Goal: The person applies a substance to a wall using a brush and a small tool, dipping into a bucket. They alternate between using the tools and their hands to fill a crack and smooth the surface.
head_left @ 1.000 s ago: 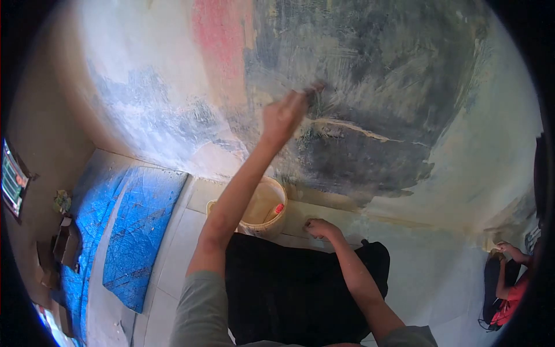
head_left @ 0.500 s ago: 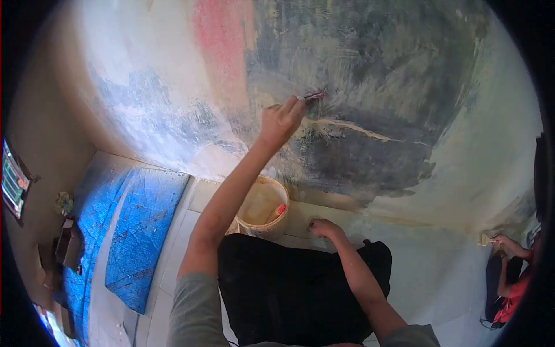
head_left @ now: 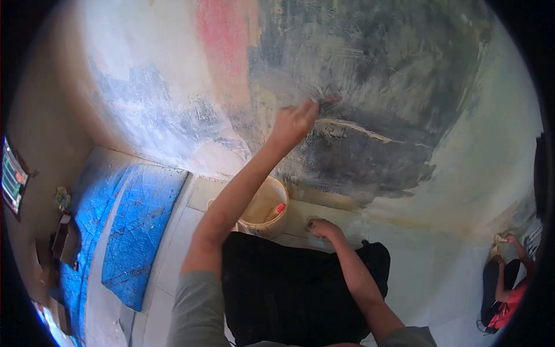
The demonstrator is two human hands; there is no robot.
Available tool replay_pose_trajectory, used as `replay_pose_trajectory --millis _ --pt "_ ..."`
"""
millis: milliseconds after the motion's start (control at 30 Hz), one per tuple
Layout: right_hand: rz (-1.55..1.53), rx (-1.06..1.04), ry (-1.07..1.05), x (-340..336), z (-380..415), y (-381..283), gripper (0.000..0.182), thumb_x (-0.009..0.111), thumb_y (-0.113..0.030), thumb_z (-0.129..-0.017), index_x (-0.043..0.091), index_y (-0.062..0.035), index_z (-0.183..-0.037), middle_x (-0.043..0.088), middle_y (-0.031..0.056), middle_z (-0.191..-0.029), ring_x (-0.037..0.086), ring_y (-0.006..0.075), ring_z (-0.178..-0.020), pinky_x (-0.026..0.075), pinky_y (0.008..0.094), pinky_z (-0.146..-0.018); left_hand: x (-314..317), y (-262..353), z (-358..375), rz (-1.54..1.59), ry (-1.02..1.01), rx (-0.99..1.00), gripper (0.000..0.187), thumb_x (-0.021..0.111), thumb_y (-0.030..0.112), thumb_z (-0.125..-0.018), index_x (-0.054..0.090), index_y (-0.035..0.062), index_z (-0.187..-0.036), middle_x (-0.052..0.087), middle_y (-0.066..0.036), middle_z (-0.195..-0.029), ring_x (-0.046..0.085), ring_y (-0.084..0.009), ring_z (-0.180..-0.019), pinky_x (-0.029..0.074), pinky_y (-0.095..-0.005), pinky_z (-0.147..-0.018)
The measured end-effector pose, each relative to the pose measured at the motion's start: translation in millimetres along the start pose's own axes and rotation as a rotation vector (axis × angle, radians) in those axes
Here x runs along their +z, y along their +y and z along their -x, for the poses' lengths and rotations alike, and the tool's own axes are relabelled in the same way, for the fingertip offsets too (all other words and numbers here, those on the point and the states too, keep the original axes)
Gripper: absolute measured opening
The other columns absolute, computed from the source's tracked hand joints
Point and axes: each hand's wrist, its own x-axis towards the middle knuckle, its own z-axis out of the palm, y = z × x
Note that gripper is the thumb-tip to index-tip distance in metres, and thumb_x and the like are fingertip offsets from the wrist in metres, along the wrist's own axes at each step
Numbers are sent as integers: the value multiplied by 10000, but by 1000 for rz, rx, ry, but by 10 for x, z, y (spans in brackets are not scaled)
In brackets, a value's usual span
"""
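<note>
My left hand [head_left: 296, 122] is closed round a small flat tool [head_left: 330, 100] with a reddish part, its far end against the dark, patchy wall [head_left: 370, 69]. Motion blurs the tool, so its exact kind is unclear. Lower down, my right hand [head_left: 324, 228] hangs with its fingers curled in, near the black cloth over my lap [head_left: 295, 283]; no object shows in it. Between my arms and close to the wall's foot stands a round bucket [head_left: 277, 231], partly hidden by my left forearm. A brush with a red part [head_left: 280, 209] leans inside it.
A blue sheet [head_left: 133, 231] covers part of the left side, beside pale floor tiles [head_left: 173, 248]. Cardboard boxes [head_left: 66, 240] lie at the far left. On the right, another person in red [head_left: 511, 303] sits by the wall, holding a brush [head_left: 498, 246].
My left hand and its tool have moved right and slightly down along the wall. My right hand has hardly moved. The other person's hand and brush have shifted to the right.
</note>
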Motion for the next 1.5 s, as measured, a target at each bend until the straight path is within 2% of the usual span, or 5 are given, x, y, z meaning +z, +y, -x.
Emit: replay_pose_trajectory --millis 133,333,533,633,1500 --pt "-109 -15 30 -36 120 12 498 493 -469 -826 594 1 -956 629 130 -799 602 234 -724 476 365 -703 -175 -327 -101 47 190 -434 107 648 77 -746 591 108 -832 608 -64 -700 568 -208 -507 446 -314 -461" --pt "-48 -8 11 -63 111 -70 456 492 -436 -827 597 -13 -961 632 135 -818 609 252 -767 473 376 -726 -25 -137 200 -38 12 -24 144 651 71 -747 624 128 -876 619 -58 -706 587 -205 -538 453 -306 -475" --pt "-8 -43 67 -32 114 -18 435 497 -410 -832 597 -6 -956 627 150 -800 605 270 -768 468 384 -727 -171 -445 48 -82 398 -707 91 692 84 -713 617 92 -764 623 -46 -717 610 -198 -580 456 -296 -502" --pt "42 -2 6 -54 69 -37 422 500 -393 -851 567 -56 -1097 653 131 -889 629 237 -731 500 353 -660 -170 -232 253 9 113 -380 109 695 99 -711 592 90 -743 611 -43 -717 601 -215 -573 445 -301 -489" --pt "-41 -26 -40 -115 157 -142 426 459 -394 -858 565 -22 -1037 633 162 -850 608 279 -804 465 427 -743 -329 -514 424 -17 161 -533 63 662 124 -735 619 79 -737 624 -69 -739 599 -247 -592 448 -335 -524"
